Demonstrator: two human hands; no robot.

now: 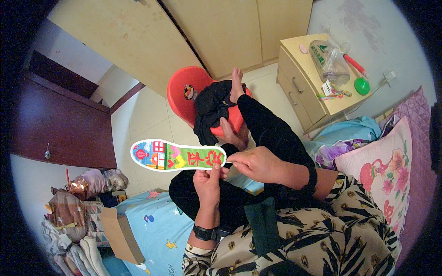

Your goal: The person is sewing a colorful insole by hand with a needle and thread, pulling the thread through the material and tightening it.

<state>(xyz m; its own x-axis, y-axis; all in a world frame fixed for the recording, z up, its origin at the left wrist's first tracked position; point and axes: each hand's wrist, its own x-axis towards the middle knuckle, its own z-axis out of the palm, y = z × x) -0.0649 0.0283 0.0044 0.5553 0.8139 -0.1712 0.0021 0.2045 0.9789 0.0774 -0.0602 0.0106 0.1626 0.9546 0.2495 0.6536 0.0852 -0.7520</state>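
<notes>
A cross-stitch shoe insole with a white rim lies level in the air above my lap, its heel to the right. Its face carries a house, a balloon, hearts and red characters on green. My left hand pinches the lower edge near the heel, thumb on top. At the heel's tip, my right hand has thumb and index finger closed on a thin needle-like tool, mostly hidden by the fingers. Whether its point has gone into the insole is too small to tell.
Ahead is a red plastic chair with black cloth and my bare feet on it. A nightstand at right bears a large clear bottle and colourful thread. A cardboard box sits on the blue bedding.
</notes>
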